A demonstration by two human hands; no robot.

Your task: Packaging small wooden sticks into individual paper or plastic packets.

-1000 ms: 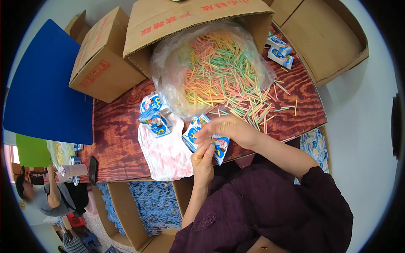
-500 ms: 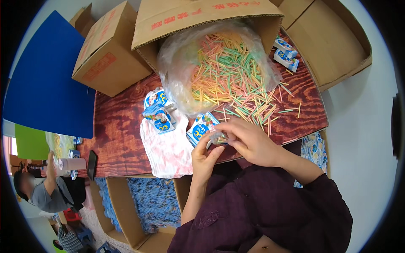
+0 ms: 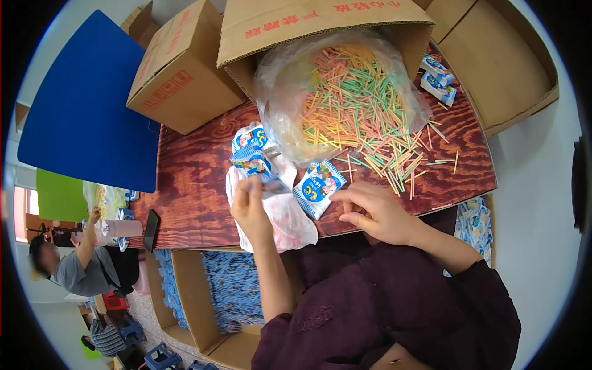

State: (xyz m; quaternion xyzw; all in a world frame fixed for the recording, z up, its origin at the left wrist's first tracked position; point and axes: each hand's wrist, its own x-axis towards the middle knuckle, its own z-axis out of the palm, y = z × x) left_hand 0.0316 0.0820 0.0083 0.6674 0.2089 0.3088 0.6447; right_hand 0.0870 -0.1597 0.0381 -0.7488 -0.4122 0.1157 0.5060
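Observation:
My left hand [image 3: 253,209] is closed in a pinch at the lower edge of a blue-and-white packet [image 3: 251,161], over a white cloth with pink stains [image 3: 283,222]. Part of that packet is blurred beside my fingertips, so the exact hold is hard to make out. My right hand [image 3: 377,213] is loosely curled, thumb and fingers apart, with nothing seen in it. Its fingertips are close to the right edge of a second blue-and-white packet [image 3: 319,188], which lies flat on the table. Another packet [image 3: 250,137] lies behind the first.
Pastel candy-like sticks [image 3: 357,102] spill from a clear bag [image 3: 280,117] inside a tipped carton [image 3: 327,18] onto the red-brown table [image 3: 191,172]. Cartons of blue packets [image 3: 231,290] stand below. A phone [image 3: 151,230] and pink cup [image 3: 121,229] sit left, near another person [image 3: 89,271].
My hands have parted: the left moved left to the packet on the cloth, the right stayed by the flat packet. The small clear thing both held is no longer seen. The whole view shifted.

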